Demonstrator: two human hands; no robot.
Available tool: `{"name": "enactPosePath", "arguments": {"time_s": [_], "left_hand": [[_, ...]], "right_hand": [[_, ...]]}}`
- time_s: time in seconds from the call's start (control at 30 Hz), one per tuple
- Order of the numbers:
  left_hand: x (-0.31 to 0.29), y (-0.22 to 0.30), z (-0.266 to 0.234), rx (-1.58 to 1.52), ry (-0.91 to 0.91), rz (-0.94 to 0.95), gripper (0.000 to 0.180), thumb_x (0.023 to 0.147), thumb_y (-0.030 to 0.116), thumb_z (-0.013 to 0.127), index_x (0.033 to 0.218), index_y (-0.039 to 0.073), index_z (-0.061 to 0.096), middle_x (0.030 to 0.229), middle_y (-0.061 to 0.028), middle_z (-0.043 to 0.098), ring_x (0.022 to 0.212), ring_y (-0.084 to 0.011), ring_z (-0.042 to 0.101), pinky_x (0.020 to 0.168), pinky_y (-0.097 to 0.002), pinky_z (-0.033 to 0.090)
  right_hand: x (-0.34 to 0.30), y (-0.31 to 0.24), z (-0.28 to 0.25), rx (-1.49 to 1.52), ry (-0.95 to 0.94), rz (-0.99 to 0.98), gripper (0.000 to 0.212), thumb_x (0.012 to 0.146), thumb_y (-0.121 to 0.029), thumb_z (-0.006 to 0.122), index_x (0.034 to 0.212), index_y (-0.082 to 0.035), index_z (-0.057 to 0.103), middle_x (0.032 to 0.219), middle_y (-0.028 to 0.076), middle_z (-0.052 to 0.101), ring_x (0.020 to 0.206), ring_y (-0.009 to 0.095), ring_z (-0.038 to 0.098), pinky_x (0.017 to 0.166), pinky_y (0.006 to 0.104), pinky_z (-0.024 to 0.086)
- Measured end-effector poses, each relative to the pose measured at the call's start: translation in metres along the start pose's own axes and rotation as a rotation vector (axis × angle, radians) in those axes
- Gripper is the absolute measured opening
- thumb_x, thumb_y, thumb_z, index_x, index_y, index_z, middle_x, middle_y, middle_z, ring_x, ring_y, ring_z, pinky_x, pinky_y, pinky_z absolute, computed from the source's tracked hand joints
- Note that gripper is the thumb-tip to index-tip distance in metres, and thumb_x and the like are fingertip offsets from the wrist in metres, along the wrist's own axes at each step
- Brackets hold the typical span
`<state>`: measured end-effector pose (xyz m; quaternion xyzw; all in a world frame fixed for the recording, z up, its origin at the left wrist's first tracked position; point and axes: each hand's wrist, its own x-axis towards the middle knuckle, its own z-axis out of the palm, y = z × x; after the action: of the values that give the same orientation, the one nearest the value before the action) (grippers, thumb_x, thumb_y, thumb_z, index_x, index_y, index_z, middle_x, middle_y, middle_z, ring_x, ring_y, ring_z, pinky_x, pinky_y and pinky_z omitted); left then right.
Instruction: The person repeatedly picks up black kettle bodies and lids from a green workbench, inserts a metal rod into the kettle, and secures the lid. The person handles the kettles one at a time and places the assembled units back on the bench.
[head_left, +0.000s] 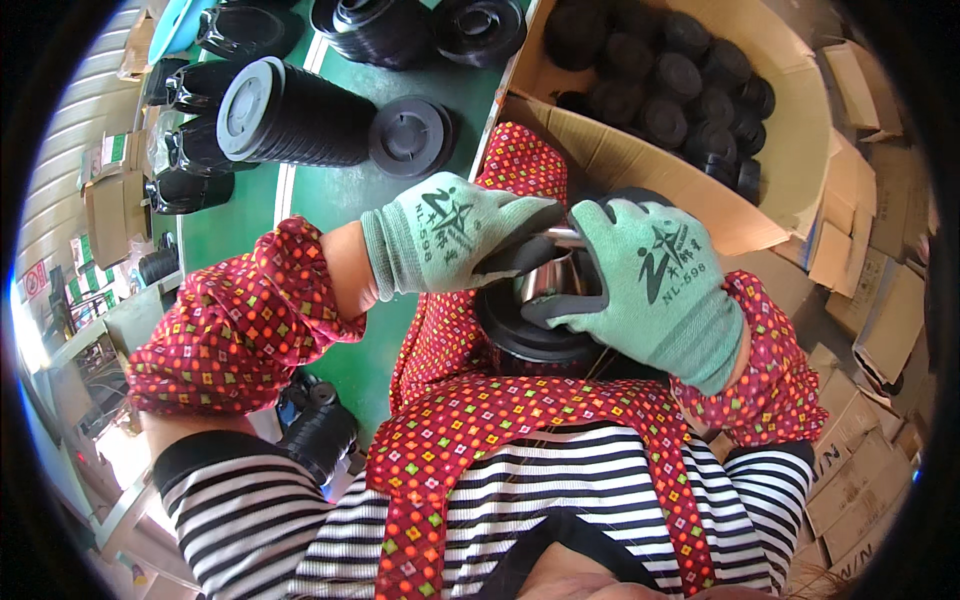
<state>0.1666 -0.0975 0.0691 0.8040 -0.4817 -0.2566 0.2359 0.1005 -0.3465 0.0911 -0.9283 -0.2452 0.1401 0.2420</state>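
A shiny metal piece (546, 278), round-sided as far as it shows, is between my two gloved hands, close to my lap. My left hand (455, 235), in a green glove with black fingertips, has its fingers closed at the metal's upper left edge. Around the right side of the same piece curls my right hand (645, 275), thumb along its lower edge. Directly beneath lies a black round part (525, 335) with a stepped rim. My fingers cover much of the metal, so its full shape is hidden.
On the green table (345, 195) at the left lie a stack of black discs (310, 120), a flat black disc (410, 137) and several glossy black vessels (205, 145). An open cardboard box (640, 150) at upper right holds several black round parts. Cartons (850, 450) pile at right.
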Motion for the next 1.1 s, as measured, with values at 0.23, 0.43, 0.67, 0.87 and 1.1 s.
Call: {"name": "enactPosePath", "arguments": {"time_s": [0.23,0.43,0.67,0.87,1.1], "left_hand": [[-0.064,0.005,0.035,-0.229,0.697,-0.315,0.033,0.105,0.009,0.058,0.136,-0.004,0.063,0.092,-0.0154,0.071,0.076,-0.0155,0.066,0.071,-0.0299,0.054],[-0.174,-0.057,0.168,0.111,0.867,-0.725,0.051,0.09,0.015,0.075,0.139,0.006,0.061,0.112,-0.0211,0.073,0.099,-0.0402,0.073,0.085,-0.045,0.059],[-0.165,-0.019,0.174,-0.054,0.884,-0.768,0.095,0.076,0.025,0.09,0.156,0.006,0.044,0.156,-0.0248,0.045,0.138,-0.0434,0.051,0.11,-0.0469,0.049],[-0.178,0.067,0.122,-0.335,0.918,-0.166,0.099,0.077,0.038,0.094,0.156,0.003,0.045,0.167,-0.0255,0.032,0.154,-0.0444,0.032,0.127,-0.0538,0.024],[-0.235,0.032,0.137,-1.064,1.442,-0.491,0.043,0.107,0.025,0.064,0.135,-0.007,0.059,0.119,-0.015,0.073,0.11,-0.0268,0.072,0.099,-0.0399,0.057]], "right_hand": [[-0.045,0.013,0.011,0.044,0.453,-0.196,0.081,0.082,-0.052,0.081,0.148,-0.01,0.059,0.153,0.02,0.051,0.143,0.044,0.044,0.122,0.0598,0.029],[-0.052,0.011,0.072,0.515,0.361,-0.245,0.072,0.081,-0.049,0.087,0.131,-0.002,0.067,0.136,0.02,0.064,0.13,0.041,0.059,0.114,0.0513,0.043],[-0.008,0.004,0.045,0.807,0.613,-0.079,0.043,0.096,-0.036,0.069,0.113,0.003,0.067,0.118,0.015,0.065,0.115,0.028,0.063,0.104,0.04,0.048],[0.061,-0.035,0.056,1.808,0.046,0.182,0.054,0.113,-0.046,0.042,0.147,-0.006,0.055,0.141,0.012,0.063,0.129,0.027,0.06,0.112,0.0419,0.048],[0.11,-0.06,0.147,1.122,0.165,0.003,0.05,0.114,-0.035,0.045,0.154,-0.006,0.045,0.145,0.01,0.056,0.13,0.025,0.056,0.109,0.0406,0.045]]}}
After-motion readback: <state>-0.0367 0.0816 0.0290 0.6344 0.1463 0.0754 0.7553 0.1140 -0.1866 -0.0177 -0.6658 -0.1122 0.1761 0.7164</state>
